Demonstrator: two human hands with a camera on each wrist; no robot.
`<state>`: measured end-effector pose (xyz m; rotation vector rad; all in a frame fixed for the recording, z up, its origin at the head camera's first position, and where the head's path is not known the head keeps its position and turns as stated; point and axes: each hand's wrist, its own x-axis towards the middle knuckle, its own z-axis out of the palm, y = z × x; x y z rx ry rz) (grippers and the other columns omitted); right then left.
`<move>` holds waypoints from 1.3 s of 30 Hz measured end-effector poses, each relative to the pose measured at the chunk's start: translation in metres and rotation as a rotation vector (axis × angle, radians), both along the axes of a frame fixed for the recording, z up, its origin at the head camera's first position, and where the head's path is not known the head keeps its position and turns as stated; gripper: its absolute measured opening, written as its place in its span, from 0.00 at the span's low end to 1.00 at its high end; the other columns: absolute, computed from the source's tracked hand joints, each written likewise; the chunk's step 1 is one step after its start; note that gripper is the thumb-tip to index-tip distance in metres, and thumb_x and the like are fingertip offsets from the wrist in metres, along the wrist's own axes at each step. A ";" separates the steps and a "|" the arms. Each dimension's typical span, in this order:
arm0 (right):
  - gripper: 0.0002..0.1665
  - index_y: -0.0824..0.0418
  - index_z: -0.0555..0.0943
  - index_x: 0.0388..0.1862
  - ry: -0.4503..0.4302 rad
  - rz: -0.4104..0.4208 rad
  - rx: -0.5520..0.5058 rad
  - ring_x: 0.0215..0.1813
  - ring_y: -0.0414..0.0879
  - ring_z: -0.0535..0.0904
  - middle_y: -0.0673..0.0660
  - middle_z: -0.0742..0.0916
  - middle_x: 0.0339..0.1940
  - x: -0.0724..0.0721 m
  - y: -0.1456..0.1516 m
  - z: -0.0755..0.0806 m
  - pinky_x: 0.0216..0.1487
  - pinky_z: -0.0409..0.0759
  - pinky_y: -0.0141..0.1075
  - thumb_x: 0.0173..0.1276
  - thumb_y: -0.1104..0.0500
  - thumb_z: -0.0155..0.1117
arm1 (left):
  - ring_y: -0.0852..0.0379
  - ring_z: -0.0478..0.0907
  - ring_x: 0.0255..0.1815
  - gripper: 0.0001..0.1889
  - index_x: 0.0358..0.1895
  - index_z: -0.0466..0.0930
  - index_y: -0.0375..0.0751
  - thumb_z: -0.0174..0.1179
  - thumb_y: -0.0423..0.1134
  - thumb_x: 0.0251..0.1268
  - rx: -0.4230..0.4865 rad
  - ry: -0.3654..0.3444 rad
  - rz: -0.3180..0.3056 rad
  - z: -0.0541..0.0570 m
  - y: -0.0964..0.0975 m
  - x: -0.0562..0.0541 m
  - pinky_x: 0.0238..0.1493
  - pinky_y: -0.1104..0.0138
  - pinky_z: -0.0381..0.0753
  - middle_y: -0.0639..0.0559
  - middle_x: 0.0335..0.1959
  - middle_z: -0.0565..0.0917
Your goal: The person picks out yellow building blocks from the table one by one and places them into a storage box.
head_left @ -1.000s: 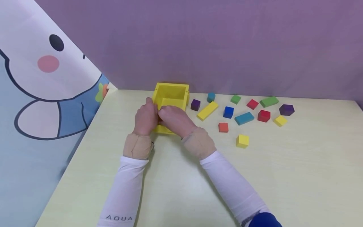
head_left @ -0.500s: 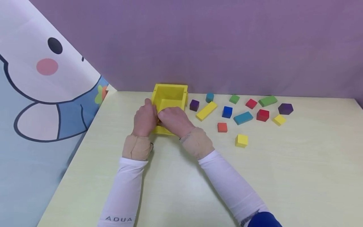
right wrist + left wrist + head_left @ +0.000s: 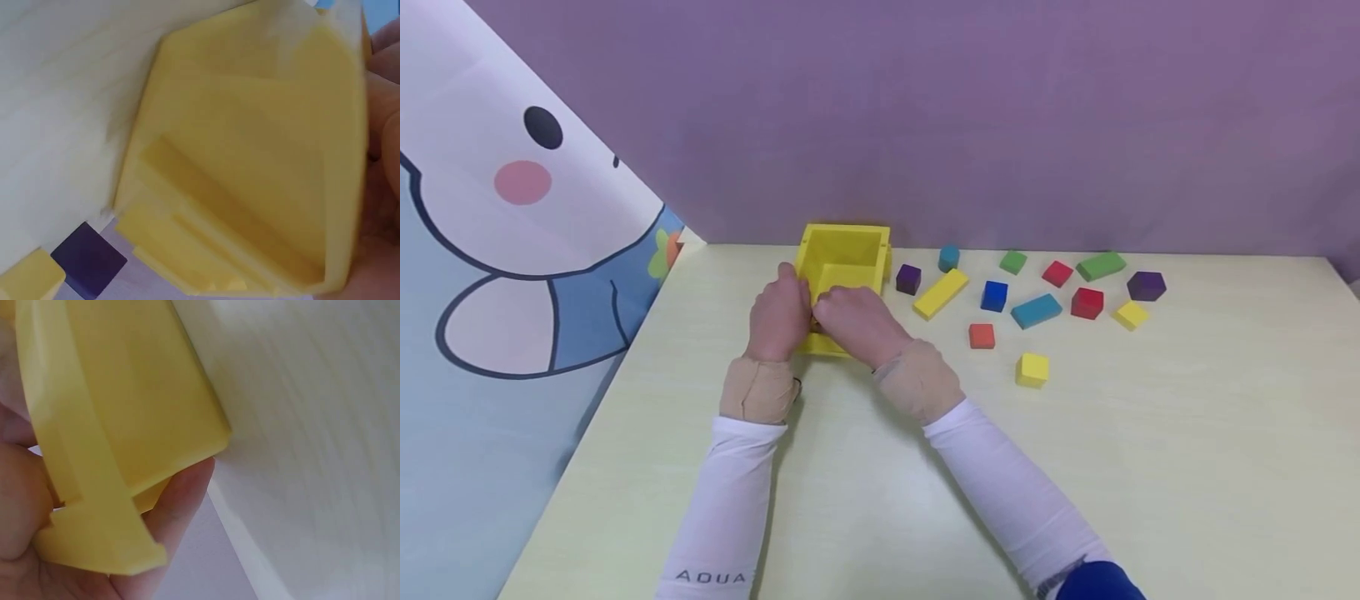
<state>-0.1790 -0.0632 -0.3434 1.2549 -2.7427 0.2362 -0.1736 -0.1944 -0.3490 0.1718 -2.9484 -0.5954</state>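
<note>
Head: yellow box (image 3: 850,244) on the tabletop (image 3: 1187,442), left grip (image 3: 780,315) at its 8 o'clock, right grip (image 3: 859,322) at 5, its openness and hold untellable | Left wrist: left grip closed round the yellow box's edge | Right wrist: purple block (image 3: 89,261) at the box's 8 o'clock

The place reads as a children's play corner, at home or in a staged room; which, the views do not settle. Bright toy blocks (image 3: 994,296) and a yellow box (image 3: 846,247) share a pale surface (image 3: 1150,433), with a cartoon print (image 3: 512,317) at left and plain purple backing (image 3: 925,125) at the far side.
</note>
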 end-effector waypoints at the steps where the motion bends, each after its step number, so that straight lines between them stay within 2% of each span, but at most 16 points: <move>1: 0.09 0.55 0.83 0.38 -0.011 0.009 -0.013 0.30 0.41 0.76 0.49 0.85 0.29 0.000 0.001 0.001 0.36 0.77 0.30 0.66 0.54 0.58 | 0.36 0.78 0.28 0.14 0.42 0.63 0.31 0.39 0.42 0.71 0.000 -0.001 0.000 0.000 0.000 0.000 0.25 0.49 0.74 0.34 0.27 0.77; 7: 0.11 0.53 0.84 0.42 -0.180 0.060 -0.146 0.38 0.39 0.75 0.47 0.84 0.34 0.001 0.013 0.007 0.45 0.74 0.28 0.65 0.51 0.59 | 0.36 0.78 0.27 0.14 0.42 0.63 0.31 0.39 0.42 0.71 -0.006 -0.005 -0.002 0.000 0.001 0.000 0.23 0.50 0.74 0.34 0.26 0.77; 11: 0.17 0.53 0.81 0.49 -0.209 0.053 -0.177 0.46 0.39 0.76 0.47 0.84 0.43 0.005 0.025 0.011 0.52 0.74 0.29 0.62 0.52 0.62 | 0.35 0.78 0.27 0.14 0.42 0.63 0.31 0.39 0.42 0.71 -0.017 -0.003 -0.004 -0.001 0.000 0.000 0.22 0.50 0.73 0.33 0.26 0.77; 17: 0.18 0.55 0.80 0.50 -0.168 0.018 -0.243 0.52 0.41 0.75 0.49 0.83 0.47 0.009 0.041 0.015 0.55 0.72 0.30 0.64 0.50 0.60 | 0.33 0.78 0.29 0.14 0.43 0.63 0.30 0.40 0.42 0.71 -0.030 -0.005 0.001 -0.002 -0.001 0.000 0.25 0.48 0.74 0.31 0.28 0.78; 22: 0.15 0.53 0.81 0.46 -0.088 -0.030 -0.307 0.47 0.39 0.76 0.48 0.82 0.44 0.008 0.053 0.017 0.52 0.73 0.27 0.65 0.49 0.58 | 0.32 0.78 0.30 0.15 0.45 0.63 0.30 0.39 0.42 0.71 -0.026 -0.008 0.001 -0.002 -0.001 -0.001 0.26 0.47 0.73 0.30 0.29 0.77; 27: 0.14 0.54 0.81 0.43 -0.024 -0.095 -0.380 0.42 0.39 0.75 0.49 0.81 0.40 0.006 0.062 0.018 0.48 0.75 0.29 0.65 0.49 0.58 | 0.32 0.77 0.31 0.15 0.45 0.62 0.30 0.38 0.42 0.71 -0.017 -0.030 -0.003 -0.001 -0.001 -0.003 0.26 0.48 0.73 0.31 0.29 0.77; 31: 0.13 0.55 0.81 0.42 -0.021 -0.160 -0.416 0.40 0.39 0.74 0.49 0.81 0.38 0.004 0.070 0.018 0.46 0.76 0.30 0.65 0.50 0.58 | 0.32 0.77 0.31 0.16 0.45 0.62 0.29 0.38 0.42 0.71 -0.013 -0.032 -0.008 0.002 -0.001 -0.003 0.26 0.48 0.73 0.31 0.29 0.76; 34: 0.12 0.56 0.81 0.41 -0.048 -0.197 -0.412 0.39 0.40 0.74 0.50 0.81 0.37 0.002 0.077 0.016 0.45 0.76 0.31 0.65 0.51 0.58 | 0.32 0.77 0.31 0.16 0.45 0.62 0.29 0.38 0.42 0.72 -0.009 -0.037 -0.011 0.002 -0.001 -0.003 0.27 0.48 0.72 0.31 0.29 0.76; 39: 0.14 0.57 0.81 0.43 -0.102 -0.242 -0.299 0.41 0.43 0.73 0.52 0.81 0.39 -0.002 0.089 0.008 0.47 0.76 0.33 0.63 0.51 0.60 | 0.32 0.77 0.31 0.15 0.44 0.62 0.29 0.38 0.42 0.71 -0.005 -0.038 -0.015 0.000 -0.001 -0.002 0.27 0.47 0.72 0.30 0.29 0.76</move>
